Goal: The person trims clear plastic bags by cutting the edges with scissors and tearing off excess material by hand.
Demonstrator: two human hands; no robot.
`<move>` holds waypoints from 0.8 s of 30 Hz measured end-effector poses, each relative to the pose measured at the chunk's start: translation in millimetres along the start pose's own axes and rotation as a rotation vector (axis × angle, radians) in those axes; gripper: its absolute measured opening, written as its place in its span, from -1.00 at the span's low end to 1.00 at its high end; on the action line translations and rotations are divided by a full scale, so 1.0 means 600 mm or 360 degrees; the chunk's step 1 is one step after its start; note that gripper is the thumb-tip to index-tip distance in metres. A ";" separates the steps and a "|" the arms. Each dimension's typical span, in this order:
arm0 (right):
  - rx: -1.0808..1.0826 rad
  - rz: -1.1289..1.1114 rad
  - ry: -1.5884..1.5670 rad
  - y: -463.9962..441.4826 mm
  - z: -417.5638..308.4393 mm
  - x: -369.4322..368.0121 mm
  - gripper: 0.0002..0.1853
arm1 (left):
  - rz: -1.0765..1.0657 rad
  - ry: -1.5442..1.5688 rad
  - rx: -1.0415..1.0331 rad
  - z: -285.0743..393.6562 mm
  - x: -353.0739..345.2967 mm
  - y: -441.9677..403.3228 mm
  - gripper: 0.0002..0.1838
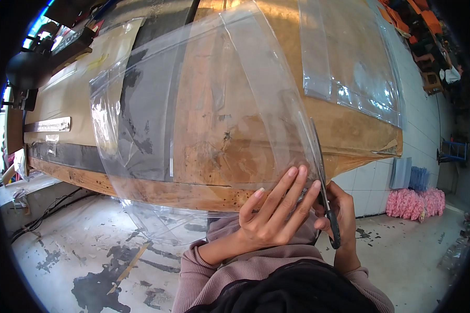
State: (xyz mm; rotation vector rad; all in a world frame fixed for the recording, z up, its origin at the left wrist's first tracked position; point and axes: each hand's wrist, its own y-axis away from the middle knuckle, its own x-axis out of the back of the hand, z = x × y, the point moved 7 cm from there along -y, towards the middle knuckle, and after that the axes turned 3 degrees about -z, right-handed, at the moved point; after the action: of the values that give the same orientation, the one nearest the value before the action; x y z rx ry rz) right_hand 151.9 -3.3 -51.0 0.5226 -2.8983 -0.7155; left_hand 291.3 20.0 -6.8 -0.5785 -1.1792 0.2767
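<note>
A large clear plastic sheet (209, 120) lies across the wooden table (94, 180), with its lower left part hanging over the front edge. My left hand (274, 216) rests on the sheet near its right edge, fingers stretched out and spread. Just to the right, my right hand (343, 208) grips the black handles of a pair of scissors (322, 180). Their long blades point away from me along the sheet's right edge. Whether the blades are parted, I cannot tell. Part of my right hand is hidden behind the handles.
More clear plastic sheets (360, 83) lie at the table's far right. A metal ruler (47, 124) is on the left side. Pink bundles (415, 203) and a bluish bundle (419, 179) sit on the floor to the right. Black cables (47, 211) run below the table's left end.
</note>
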 end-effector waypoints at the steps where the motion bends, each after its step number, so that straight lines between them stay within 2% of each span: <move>1: -0.0021 0.0008 0.0010 0.000 0.003 0.002 -0.06 | 0.0003 -0.0002 -0.0004 0.000 0.000 0.000 -0.69; 6: -0.0190 0.0040 0.0027 0.006 0.016 0.005 -0.04 | -0.0007 0.0017 -0.0004 -0.001 0.002 -0.001 -0.69; 9: -0.0125 0.0052 -0.0048 0.005 0.011 0.000 -0.07 | -0.0026 0.0048 -0.0042 0.000 0.003 -0.002 -0.68; 12: 0.0057 0.0057 0.0079 0.014 -0.012 0.016 -0.13 | -0.0065 0.0091 -0.0056 -0.005 0.006 0.001 -0.64; 14: 0.0161 0.0119 0.0331 0.024 -0.033 0.057 -0.24 | -0.0090 0.0128 -0.0051 -0.009 0.011 0.004 -0.62; 16: 0.0486 0.0550 0.0527 0.037 -0.081 0.103 -0.24 | -0.0111 0.0172 -0.0050 -0.012 0.017 0.008 -0.60; 19: 0.0716 0.0920 0.1158 0.025 -0.154 0.134 -0.31 | -0.0132 0.0230 -0.0055 -0.015 0.022 0.016 -0.60; 24: 0.0958 0.0957 0.1789 -0.065 -0.211 0.149 -0.48 | -0.0154 0.0175 -0.0166 -0.014 0.023 0.025 -0.60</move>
State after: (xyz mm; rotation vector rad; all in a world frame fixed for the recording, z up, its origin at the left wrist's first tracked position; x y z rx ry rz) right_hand 103.6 -122.0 45.0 0.0104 -1.9181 0.4462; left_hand 305.9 37.1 -6.5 -0.6180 -1.1163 0.1001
